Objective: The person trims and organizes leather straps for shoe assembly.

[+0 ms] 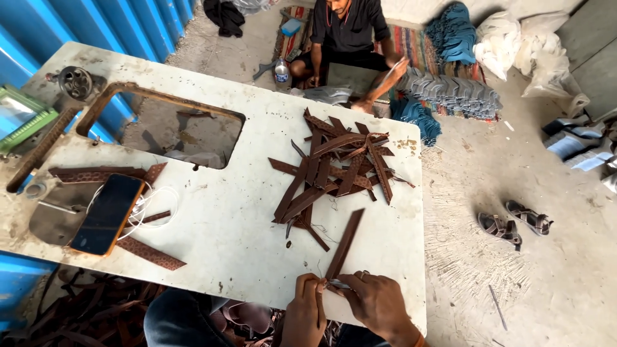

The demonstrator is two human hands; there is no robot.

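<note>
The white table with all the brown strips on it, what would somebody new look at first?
Probably the messy pile of brown strips in the middle of the white table. Next, at the near edge, the left hand and right hand pinch the end of one long brown strip. A phone lies on the table's left, and another person sits on the floor beyond the table.

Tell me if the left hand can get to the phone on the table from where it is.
Probably yes. The left hand pinches the brown strip at the near edge, and only bare white table lies between it and the phone, though it looks a long reach.
</note>
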